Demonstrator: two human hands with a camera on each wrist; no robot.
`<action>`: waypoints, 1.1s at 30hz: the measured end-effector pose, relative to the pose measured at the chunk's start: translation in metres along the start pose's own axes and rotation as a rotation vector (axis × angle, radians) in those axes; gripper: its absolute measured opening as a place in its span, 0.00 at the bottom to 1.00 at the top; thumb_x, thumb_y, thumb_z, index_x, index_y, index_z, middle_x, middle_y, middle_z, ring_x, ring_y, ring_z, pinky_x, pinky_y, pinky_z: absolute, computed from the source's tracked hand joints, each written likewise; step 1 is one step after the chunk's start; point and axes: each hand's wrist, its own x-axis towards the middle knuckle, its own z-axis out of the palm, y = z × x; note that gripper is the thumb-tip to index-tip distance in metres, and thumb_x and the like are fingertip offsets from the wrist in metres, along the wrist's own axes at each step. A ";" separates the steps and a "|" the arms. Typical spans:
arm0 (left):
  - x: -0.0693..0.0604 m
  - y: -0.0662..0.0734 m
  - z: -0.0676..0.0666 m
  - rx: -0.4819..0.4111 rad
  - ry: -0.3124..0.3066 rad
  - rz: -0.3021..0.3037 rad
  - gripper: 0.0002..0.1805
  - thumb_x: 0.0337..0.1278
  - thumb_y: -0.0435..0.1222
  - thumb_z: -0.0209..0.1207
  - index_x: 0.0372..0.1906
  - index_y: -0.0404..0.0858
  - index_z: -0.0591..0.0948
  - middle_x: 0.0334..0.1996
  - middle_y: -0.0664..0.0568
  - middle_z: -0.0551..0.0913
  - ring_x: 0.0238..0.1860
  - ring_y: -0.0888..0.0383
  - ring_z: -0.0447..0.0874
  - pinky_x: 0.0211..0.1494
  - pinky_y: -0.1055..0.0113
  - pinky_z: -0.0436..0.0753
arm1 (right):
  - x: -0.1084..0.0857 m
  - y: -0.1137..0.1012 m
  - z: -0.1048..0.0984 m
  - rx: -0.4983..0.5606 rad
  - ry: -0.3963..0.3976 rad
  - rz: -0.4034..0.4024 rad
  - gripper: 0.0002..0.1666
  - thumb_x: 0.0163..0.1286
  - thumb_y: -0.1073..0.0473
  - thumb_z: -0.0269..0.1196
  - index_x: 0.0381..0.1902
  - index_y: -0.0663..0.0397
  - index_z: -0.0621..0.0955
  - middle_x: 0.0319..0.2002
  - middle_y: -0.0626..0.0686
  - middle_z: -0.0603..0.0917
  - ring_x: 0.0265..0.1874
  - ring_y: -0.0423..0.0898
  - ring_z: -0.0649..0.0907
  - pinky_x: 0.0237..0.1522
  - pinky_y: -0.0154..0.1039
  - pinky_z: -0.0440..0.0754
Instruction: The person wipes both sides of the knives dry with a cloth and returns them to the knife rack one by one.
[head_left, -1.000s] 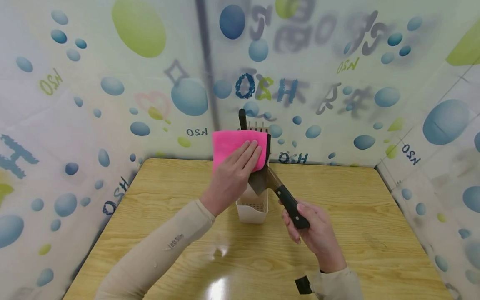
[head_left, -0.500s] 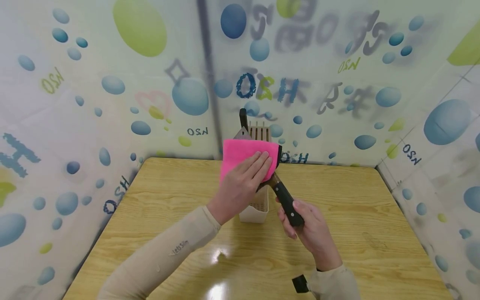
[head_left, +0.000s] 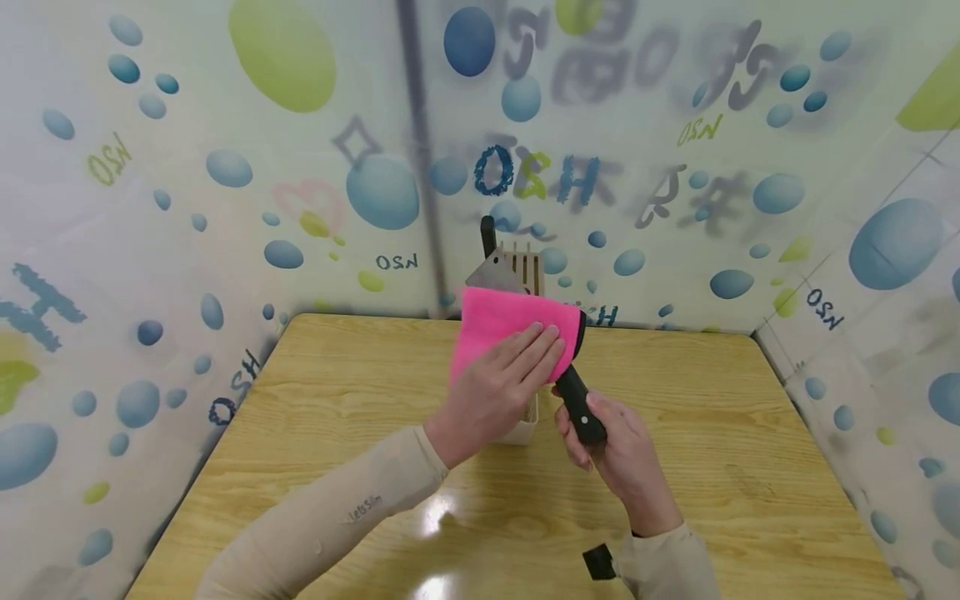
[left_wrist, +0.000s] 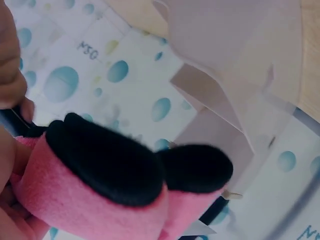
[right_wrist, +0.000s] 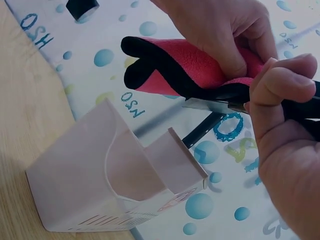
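Note:
A folded pink cloth (head_left: 495, 317) with black edging wraps the blade of a cleaver, and my left hand (head_left: 495, 392) holds it there. The left fingers lie across the top; in the right wrist view the left thumb presses the cloth from the other side. A corner of the metal blade (head_left: 495, 273) shows beyond the cloth's far edge. My right hand (head_left: 626, 454) grips the cleaver's black riveted handle (head_left: 581, 408). The cloth's edge now reaches the blade end of that handle. In the right wrist view a strip of blade (right_wrist: 205, 105) shows beside the cloth.
Behind and below the hands, a whitish knife holder (right_wrist: 85, 175) stands on the wooden table (head_left: 360, 358), partly hidden. A black handle (head_left: 488, 236) and a slotted beige piece (head_left: 528, 268) rise at its back. Patterned sheets (head_left: 637, 208) enclose the table.
My left hand has slid the cloth right and down along the blade toward the handle, baring the blade's far corner. The right hand keeps its grip and has shifted slightly up and left.

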 end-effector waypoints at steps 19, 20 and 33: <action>-0.002 0.015 -0.006 -0.040 0.018 0.098 0.28 0.67 0.33 0.65 0.70 0.32 0.76 0.69 0.42 0.77 0.72 0.47 0.74 0.77 0.58 0.69 | 0.002 -0.004 -0.002 -0.030 0.025 -0.023 0.25 0.88 0.54 0.35 0.52 0.55 0.79 0.36 0.47 0.82 0.19 0.42 0.74 0.22 0.27 0.77; -0.002 0.014 -0.006 -0.045 0.018 0.094 0.28 0.67 0.33 0.65 0.70 0.32 0.76 0.69 0.42 0.78 0.72 0.47 0.74 0.77 0.58 0.69 | 0.002 -0.004 -0.002 -0.026 0.021 -0.027 0.25 0.88 0.54 0.35 0.52 0.55 0.79 0.36 0.47 0.82 0.19 0.43 0.73 0.22 0.27 0.77; -0.004 -0.001 -0.002 -0.034 -0.001 -0.015 0.27 0.66 0.30 0.66 0.69 0.31 0.77 0.68 0.40 0.78 0.71 0.47 0.76 0.76 0.58 0.70 | -0.001 -0.005 -0.003 -0.015 0.010 -0.038 0.26 0.88 0.56 0.35 0.60 0.60 0.78 0.35 0.47 0.83 0.17 0.44 0.73 0.17 0.28 0.74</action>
